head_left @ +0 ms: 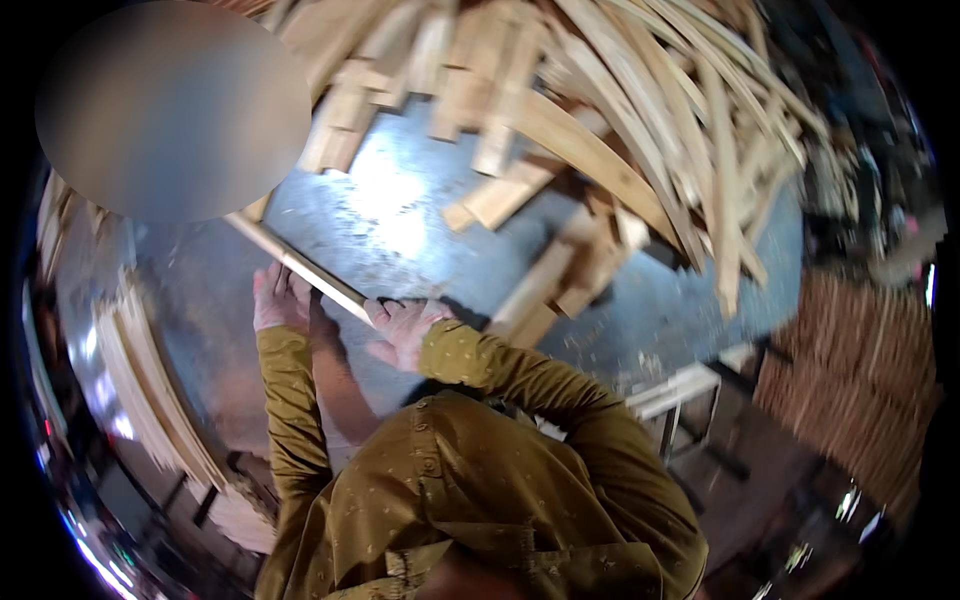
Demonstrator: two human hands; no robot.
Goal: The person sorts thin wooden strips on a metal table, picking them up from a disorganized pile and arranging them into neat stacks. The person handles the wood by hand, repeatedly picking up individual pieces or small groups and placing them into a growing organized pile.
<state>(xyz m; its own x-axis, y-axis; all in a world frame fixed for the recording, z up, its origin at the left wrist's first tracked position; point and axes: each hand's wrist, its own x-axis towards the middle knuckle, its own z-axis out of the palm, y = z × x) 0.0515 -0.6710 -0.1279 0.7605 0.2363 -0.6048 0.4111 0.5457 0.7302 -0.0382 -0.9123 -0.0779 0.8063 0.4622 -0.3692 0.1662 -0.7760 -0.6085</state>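
A long thin wooden strip (300, 265) lies slanted on the grey metal table (400, 220), running from the upper left down to my right hand. My right hand (402, 328) grips its near end with the fingers curled around it. My left hand (277, 297) rests flat with fingers spread on the table, touching the strip's near side. Both arms wear olive-brown sleeves.
A big heap of wooden offcuts and curved strips (600, 110) covers the table's far and right side. Several short blocks (560, 285) lie close to my right hand. Stacked strips (150, 390) line the left edge. A blurred patch sits at the upper left.
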